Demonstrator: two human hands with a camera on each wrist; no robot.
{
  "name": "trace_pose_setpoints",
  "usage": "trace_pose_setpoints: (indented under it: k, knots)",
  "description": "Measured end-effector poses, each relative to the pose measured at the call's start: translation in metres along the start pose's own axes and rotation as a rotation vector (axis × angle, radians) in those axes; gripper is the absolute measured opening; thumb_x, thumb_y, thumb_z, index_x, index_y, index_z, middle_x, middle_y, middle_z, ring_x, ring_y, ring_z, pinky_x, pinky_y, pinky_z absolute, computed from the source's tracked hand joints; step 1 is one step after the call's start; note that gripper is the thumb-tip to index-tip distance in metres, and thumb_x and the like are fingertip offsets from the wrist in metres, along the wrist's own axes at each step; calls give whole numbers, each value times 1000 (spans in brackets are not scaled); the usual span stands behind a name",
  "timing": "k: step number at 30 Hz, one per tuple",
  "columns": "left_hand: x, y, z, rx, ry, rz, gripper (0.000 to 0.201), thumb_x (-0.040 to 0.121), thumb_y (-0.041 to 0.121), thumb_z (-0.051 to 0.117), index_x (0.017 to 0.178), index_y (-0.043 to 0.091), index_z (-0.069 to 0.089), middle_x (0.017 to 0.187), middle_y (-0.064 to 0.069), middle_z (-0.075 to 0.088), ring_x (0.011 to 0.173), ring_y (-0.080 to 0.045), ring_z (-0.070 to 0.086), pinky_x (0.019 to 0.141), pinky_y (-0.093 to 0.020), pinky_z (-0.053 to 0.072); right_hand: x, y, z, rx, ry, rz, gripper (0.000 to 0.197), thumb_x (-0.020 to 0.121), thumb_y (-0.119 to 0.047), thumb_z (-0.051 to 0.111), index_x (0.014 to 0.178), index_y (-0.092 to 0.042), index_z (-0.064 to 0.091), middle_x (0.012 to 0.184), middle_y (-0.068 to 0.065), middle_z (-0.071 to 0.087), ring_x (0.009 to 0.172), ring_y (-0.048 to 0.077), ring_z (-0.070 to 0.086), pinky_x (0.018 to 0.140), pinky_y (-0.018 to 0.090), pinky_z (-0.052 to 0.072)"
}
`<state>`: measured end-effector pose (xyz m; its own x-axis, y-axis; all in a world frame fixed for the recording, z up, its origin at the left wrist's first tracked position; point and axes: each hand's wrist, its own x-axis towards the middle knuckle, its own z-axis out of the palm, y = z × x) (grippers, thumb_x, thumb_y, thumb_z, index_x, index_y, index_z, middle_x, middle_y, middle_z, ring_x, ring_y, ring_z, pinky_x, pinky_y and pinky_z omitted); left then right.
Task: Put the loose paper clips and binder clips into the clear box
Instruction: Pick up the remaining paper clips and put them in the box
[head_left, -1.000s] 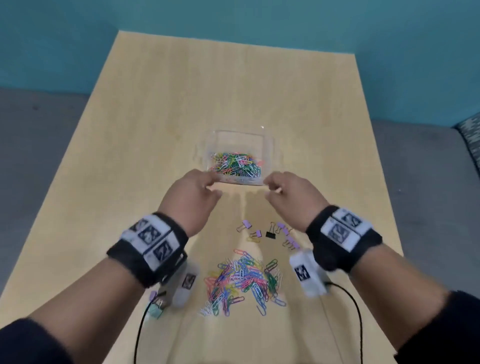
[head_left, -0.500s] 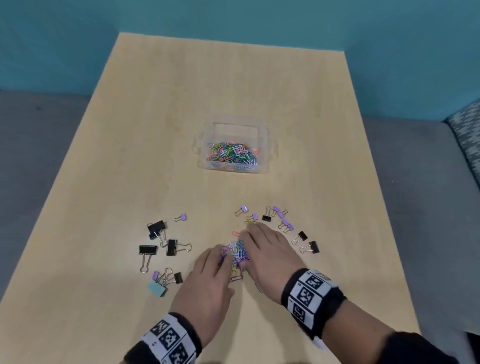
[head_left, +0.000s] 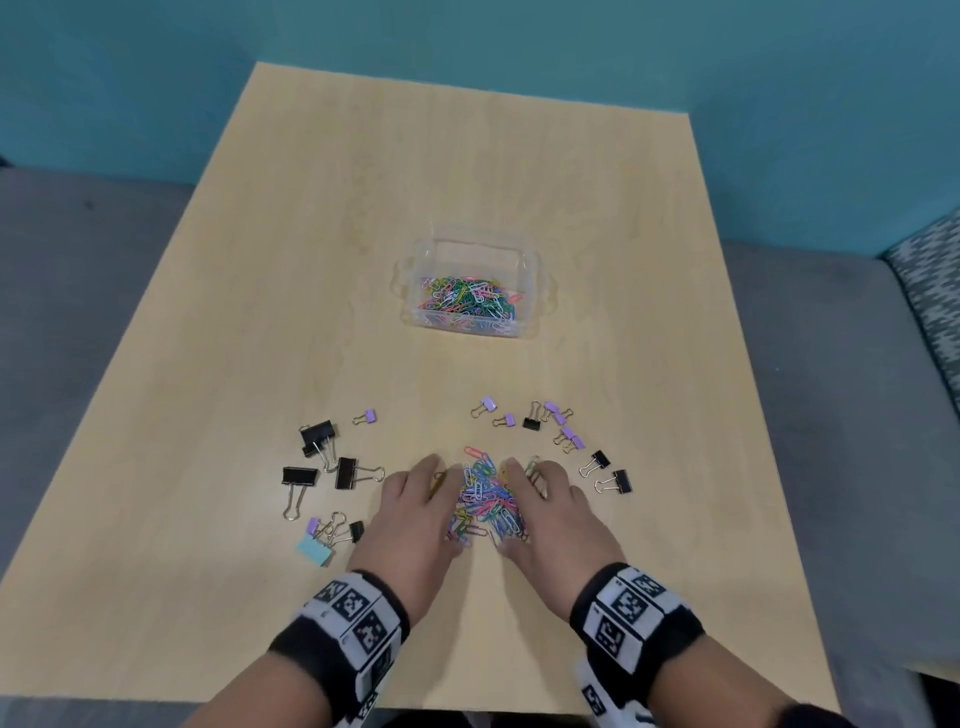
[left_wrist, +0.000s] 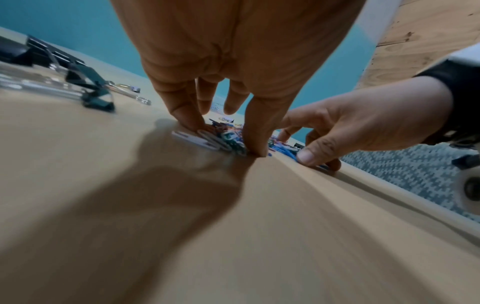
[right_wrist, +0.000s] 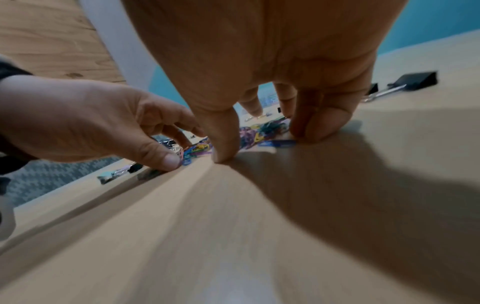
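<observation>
While my left hand (head_left: 415, 512) and right hand (head_left: 558, 512), fingers apart and gripping nothing, bracket the heap of paper clips (head_left: 485, 499) on the desk (head_left: 363, 260), the part-filled clear box (head_left: 536, 291) stands well beyond, binder clips (head_left: 347, 473) lying at both sides.

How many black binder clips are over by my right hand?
3 black clips: one among the purple clips, two beside the right hand. The hand may hide others.
</observation>
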<state>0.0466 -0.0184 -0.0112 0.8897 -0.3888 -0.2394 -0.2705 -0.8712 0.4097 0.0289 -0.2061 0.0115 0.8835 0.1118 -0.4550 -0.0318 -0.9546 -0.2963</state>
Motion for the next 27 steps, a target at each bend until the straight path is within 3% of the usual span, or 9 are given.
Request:
trace_pose_setpoints:
  k: [4, 8, 12, 15, 18, 23, 27]
  knots:
    - [22, 12, -4, -3, -22, -7, 71, 82, 29, 66, 143, 25, 30, 139, -3, 33, 116, -24, 31, 95, -31, 39, 22, -12, 2, 10, 40, -26, 59, 91, -33, 55, 141, -29, 26, 136, 2, 25, 115, 25, 38, 83, 34, 47]
    - [36, 14, -6, -11, 16, -23, 47, 87, 22, 60, 133, 23, 45, 119, -2, 41, 101, -22, 37, 86, -30, 41, 33, -15, -2, -15, 62, -52, 41, 87, -9, 50, 125, -21, 43, 120, 4, 36, 100, 25, 43, 69, 34, 45]
    - [39, 6, -4, 44, 56, 23, 32, 76, 9, 67, 105, 19, 62, 94, -2, 48, 77, -21, 42, 65, -30, 42, 34, -15, -11, -61, 13, -93, 43, 73, 9, 40, 108, -15, 46, 112, 8, 39, 89, 25, 38, 64, 34, 38]
    - [38, 3, -5, 131, 37, 33, 30, 60, 1, 73, 79, 21, 60, 82, 1, 47, 64, -16, 37, 53, -25, 33, 34, -14, -16, -78, -8, -112, 45, 71, 11, 42, 108, -15, 45, 109, 8, 39, 83, 23, 34, 62, 34, 36]
    - [40, 2, -9, 148, 21, 14, 32, 53, -3, 73, 67, 19, 55, 73, 0, 45, 56, -15, 32, 47, -26, 26, 34, -13, -23, -96, -27, -128, 45, 70, 12, 43, 106, -14, 44, 103, 7, 38, 79, 24, 34, 61, 34, 31]
    - [42, 1, -17, 68, -55, -17, 25, 60, -2, 71, 68, 16, 56, 70, -1, 46, 53, -23, 47, 43, -29, 31, 36, -10, -29, -113, -42, -144, 38, 74, 8, 52, 90, -20, 32, 88, 0, 29, 71, 23, 36, 55, 32, 28]
    - [44, 2, -27, -28, -68, -70, 3, 84, 13, 60, 85, 15, 62, 84, -2, 49, 71, -26, 55, 60, -35, 45, 43, -3, -28, -89, -29, -118, 34, 84, -1, 54, 84, -23, 28, 81, -2, 35, 56, 16, 33, 44, 28, 20]
